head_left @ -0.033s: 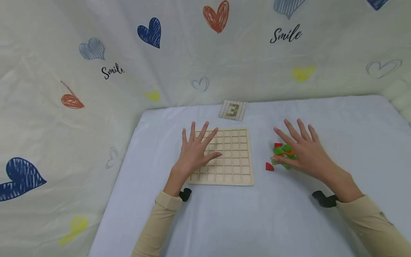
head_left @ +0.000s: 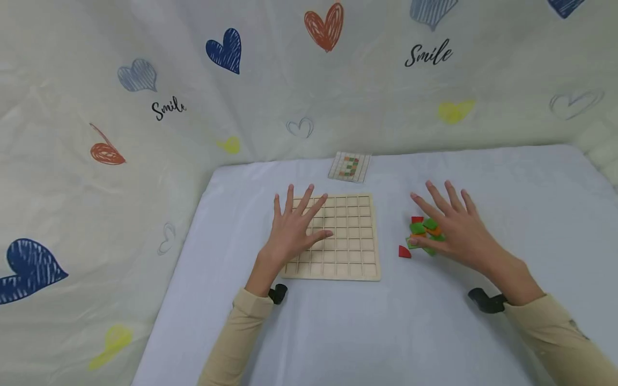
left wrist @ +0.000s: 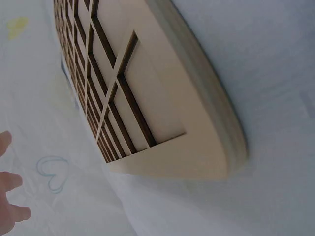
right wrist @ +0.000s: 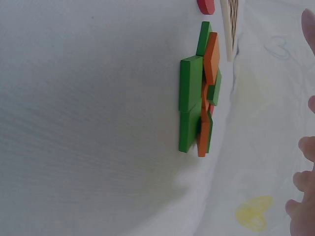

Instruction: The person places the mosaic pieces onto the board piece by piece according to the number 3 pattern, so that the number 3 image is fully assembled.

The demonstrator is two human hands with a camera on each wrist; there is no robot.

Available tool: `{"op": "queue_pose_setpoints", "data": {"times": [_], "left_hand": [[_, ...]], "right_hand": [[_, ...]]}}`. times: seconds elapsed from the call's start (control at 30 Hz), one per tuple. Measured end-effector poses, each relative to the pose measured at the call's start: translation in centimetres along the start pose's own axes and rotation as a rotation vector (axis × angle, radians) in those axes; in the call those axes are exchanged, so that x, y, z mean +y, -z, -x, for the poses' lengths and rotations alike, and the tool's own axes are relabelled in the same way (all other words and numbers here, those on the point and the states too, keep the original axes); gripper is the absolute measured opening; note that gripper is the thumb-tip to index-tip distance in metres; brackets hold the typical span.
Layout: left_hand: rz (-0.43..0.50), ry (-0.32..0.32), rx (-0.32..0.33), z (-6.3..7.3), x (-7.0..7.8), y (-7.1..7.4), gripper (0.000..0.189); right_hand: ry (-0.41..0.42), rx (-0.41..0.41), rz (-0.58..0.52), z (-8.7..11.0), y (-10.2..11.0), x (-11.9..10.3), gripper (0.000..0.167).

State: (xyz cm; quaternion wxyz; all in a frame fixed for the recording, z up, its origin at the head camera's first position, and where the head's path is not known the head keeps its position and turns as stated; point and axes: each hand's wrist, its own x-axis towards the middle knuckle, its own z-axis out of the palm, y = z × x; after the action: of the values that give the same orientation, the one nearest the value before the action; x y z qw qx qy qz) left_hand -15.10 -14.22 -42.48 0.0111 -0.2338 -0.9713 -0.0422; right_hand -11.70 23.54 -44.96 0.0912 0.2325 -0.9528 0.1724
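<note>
A pale wooden board (head_left: 354, 236) with a grid of square recesses lies flat in the head view. Over its left part my left hand (head_left: 288, 233) is held with spread fingers, gripping nothing. To the right of the board is a small pile of green tiles (head_left: 417, 229), orange tiles (right wrist: 211, 59) and red ones. One red quarter-round piece (head_left: 404, 252) sits just apart from it. My right hand (head_left: 461, 230) hovers beside and partly over the pile, fingers spread, holding nothing. It hides some of the tiles. In the left wrist view, the board's corner (left wrist: 197, 157) shows close up.
A card (head_left: 348, 166) printed with a grid and a coloured pattern lies behind the board at the table's far edge. White cloth (head_left: 367, 332) covers the table. A patterned curtain (head_left: 270, 96) hangs behind and to the left.
</note>
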Motion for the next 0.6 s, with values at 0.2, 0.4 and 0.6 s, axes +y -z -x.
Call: {"op": "queue_pose_setpoints", "data": {"times": [0.2,0.4,0.6], "left_hand": [[0.018,-0.01,-0.035,0.2,-0.3,0.0,0.091],[0.135,0.047,-0.186,0.5,-1.9,0.2,0.096],[0.296,0.164,-0.358,1.1,-4.6,-0.1,0.098]], "right_hand": [[0.015,0.006,-0.015,0.2,0.0,-0.2,0.1],[0.016,0.028,-0.086,0.4,0.2,0.1,0.087],[-0.055,-0.049,-0.206,0.8,0.1,1.0,0.078]]}}
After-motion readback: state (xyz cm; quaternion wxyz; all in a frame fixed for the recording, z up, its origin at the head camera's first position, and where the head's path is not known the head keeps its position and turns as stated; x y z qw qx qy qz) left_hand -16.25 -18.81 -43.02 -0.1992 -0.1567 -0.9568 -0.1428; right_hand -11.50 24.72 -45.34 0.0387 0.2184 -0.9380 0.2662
